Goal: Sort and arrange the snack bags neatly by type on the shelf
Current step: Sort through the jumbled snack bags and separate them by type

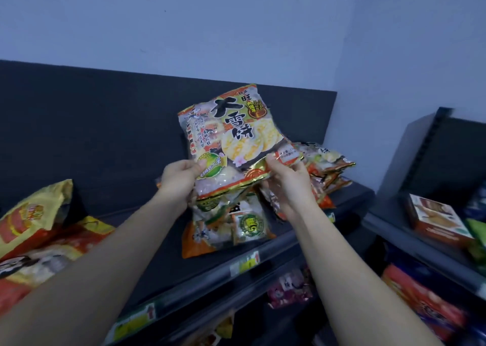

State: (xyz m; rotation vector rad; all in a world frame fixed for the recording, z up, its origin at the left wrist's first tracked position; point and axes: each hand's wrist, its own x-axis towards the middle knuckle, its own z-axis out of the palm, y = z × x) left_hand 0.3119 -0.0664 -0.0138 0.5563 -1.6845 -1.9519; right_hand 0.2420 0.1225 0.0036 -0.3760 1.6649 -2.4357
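An orange and green rice cracker bag stands upright above the top shelf, held from both lower corners. My left hand grips its lower left edge, thumb on the front. My right hand pinches its lower right corner. Below it lie more bags of the same kind, partly hidden by the held one. A further heap of the same bags lies behind my right hand. Yellow and red snack bags are piled at the shelf's left end.
The dark back panel rises behind the shelf, with bare shelf surface between the two piles. Price tags sit on the front rail. A lower shelf holds pink bags. A second shelf unit at the right carries boxes.
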